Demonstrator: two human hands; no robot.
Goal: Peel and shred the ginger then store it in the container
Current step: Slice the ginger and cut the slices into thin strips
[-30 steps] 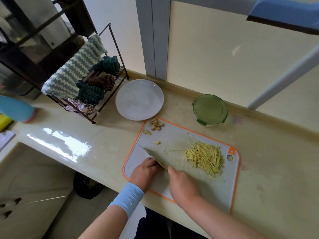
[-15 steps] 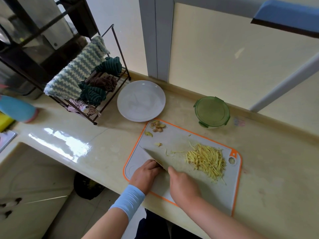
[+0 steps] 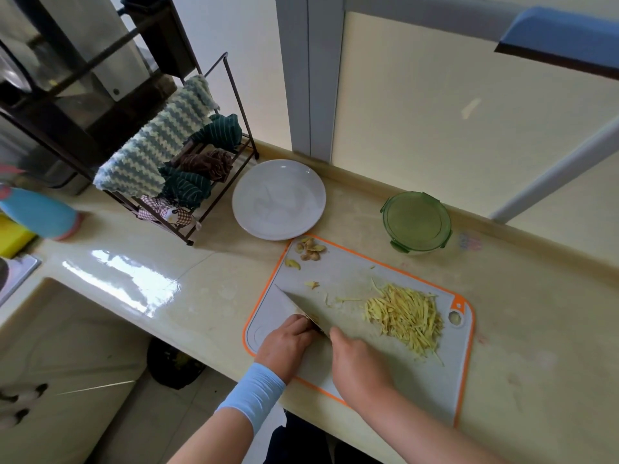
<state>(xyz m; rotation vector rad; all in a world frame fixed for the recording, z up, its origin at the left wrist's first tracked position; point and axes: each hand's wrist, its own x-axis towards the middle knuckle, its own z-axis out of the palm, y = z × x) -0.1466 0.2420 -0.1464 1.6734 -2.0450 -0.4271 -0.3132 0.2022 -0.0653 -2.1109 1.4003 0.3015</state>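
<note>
Right hand (image 3: 361, 366) wraps the knife (image 3: 301, 304); left hand (image 3: 288, 343) curls beside the blade, whatever it pins hidden. Shredded ginger (image 3: 405, 318), probably light and clingy, lies right on the board (image 3: 351, 272); best scooped from underneath.

We've got open beige stone countertop (image 3: 536, 329) right of the orange-rimmed grey cutting board (image 3: 351, 272) — round white plate (image 3: 278, 199) and green-lidded round container (image 3: 417, 221) block behind.

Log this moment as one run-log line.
step: shredding | right hand: grips knife | left hand: beside blade, grasp hidden | ginger shreds: piled on cutting board | container: lidded, behind board
</note>
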